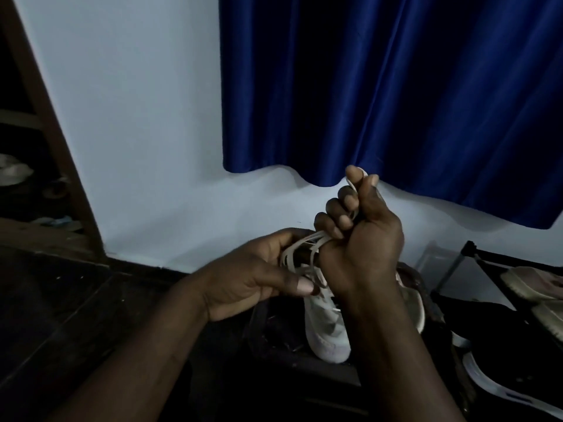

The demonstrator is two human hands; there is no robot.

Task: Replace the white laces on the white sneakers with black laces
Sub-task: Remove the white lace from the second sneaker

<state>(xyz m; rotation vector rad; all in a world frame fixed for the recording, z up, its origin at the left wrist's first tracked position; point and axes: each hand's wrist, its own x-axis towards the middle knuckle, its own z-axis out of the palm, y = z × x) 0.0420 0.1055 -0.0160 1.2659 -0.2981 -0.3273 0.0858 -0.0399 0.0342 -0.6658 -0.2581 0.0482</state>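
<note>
While above the white sneaker (327,333), grips white lace (304,242) inside clenched right fingers (335,210), pinches loops with left fingers (297,287).

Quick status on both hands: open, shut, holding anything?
left hand: closed, holding loops of the white lace.
right hand: closed in a fist around the same white lace.

I can read nothing here. No lettering, brand mark or number shows on the white sneaker (327,327) or on the white lace (304,240), and the dim light blurs the other surfaces too much to tell.
</note>
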